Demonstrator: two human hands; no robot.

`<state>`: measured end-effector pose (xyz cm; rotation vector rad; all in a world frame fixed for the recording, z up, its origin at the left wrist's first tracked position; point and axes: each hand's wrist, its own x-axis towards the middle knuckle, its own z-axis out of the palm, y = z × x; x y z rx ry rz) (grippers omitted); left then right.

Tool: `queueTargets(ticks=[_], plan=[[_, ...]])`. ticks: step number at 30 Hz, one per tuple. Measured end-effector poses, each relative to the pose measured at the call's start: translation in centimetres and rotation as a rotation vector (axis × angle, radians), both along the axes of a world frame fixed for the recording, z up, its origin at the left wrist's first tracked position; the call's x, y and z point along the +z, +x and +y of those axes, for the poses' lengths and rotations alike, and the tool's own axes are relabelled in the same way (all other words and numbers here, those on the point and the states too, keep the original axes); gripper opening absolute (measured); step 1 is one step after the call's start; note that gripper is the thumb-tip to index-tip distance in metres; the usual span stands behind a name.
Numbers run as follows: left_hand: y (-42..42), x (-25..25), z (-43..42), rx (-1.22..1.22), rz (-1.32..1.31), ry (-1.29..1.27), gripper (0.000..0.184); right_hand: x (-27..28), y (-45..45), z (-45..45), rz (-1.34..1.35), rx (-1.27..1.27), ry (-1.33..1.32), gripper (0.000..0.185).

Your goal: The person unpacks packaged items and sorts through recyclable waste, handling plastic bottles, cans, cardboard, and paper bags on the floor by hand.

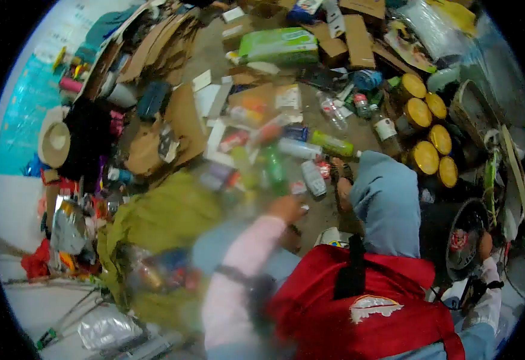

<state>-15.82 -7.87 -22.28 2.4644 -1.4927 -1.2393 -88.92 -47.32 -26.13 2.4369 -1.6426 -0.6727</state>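
My left hand (286, 210) reaches over a heap of empty bottles and packaging on the floor. It is smeared by motion, and I cannot make out whether its fingers hold anything. Closest to it are a green bottle (275, 169), a grey-white bottle (314, 178) and a small red-and-white pack (298, 188). At the right, my right hand (485, 245) grips the rim of a black bucket (448, 237) that is tilted on its side toward me. Inside the bucket lies something red and white (459, 240).
Several jars with yellow lids (425, 157) stand at the right. A yellow-green bottle (332, 144) lies ahead. Flattened cardboard (187, 129) and an olive cloth (160, 222) are at the left. A green plastic pack (279, 46) sits farther back.
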Motion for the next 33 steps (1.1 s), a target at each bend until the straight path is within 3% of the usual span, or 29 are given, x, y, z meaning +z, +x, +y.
queueTargets(ticks=[2, 5, 13, 19, 23, 25, 27, 29, 31, 33], plan=[[-0.5, 0.9, 0.4, -0.005, -0.023, -0.118, 0.031, 0.2, -0.2, -0.2, 0.000, 0.007, 0.019, 0.014], [-0.6, -2.8, 1.2, -0.017, -0.027, -0.226, 0.031, 0.8, 0.1, -0.2, 0.001, 0.019, 0.034, 0.015], [-0.8, -1.1, 2.6, -0.081, -0.085, -0.208, 0.028, 1.9, 1.5, 0.2, -0.021, 0.097, 0.072, 0.015], [-0.7, -0.8, 3.4, -0.067, -0.079, -0.175, 0.028, 4.4, 4.4, -2.1, -0.214, 0.262, 0.032, 0.016], [0.4, 0.2, 3.3, -0.020, -0.063, -0.173, 0.030, 5.6, 14.2, -2.0, -0.576, 0.270, 0.048, 0.021], [1.6, 1.9, 2.9, 0.027, -0.052, -0.278, 0.032, 9.6, 22.1, 1.1, -0.758, 0.191, 0.073, 0.026], [2.9, 5.0, 2.6, 0.065, -0.047, -0.327, 0.034, 10.7, 26.3, 1.4, -0.829, 0.373, 0.360, 0.040], [4.6, 8.1, 2.0, 0.095, -0.053, -0.310, 0.036, 8.1, 30.3, 2.3, -0.884, 0.328, 0.253, 0.023], [7.2, 8.5, 3.2, 0.078, -0.165, -0.590, 0.033, 7.0, 33.5, 3.4, -0.954, 0.410, 0.291, 0.021], [9.4, 11.9, 5.0, 0.270, -0.078, -0.532, 0.036, 6.8, 36.7, 4.8, -1.004, 0.476, 0.335, 0.019]])
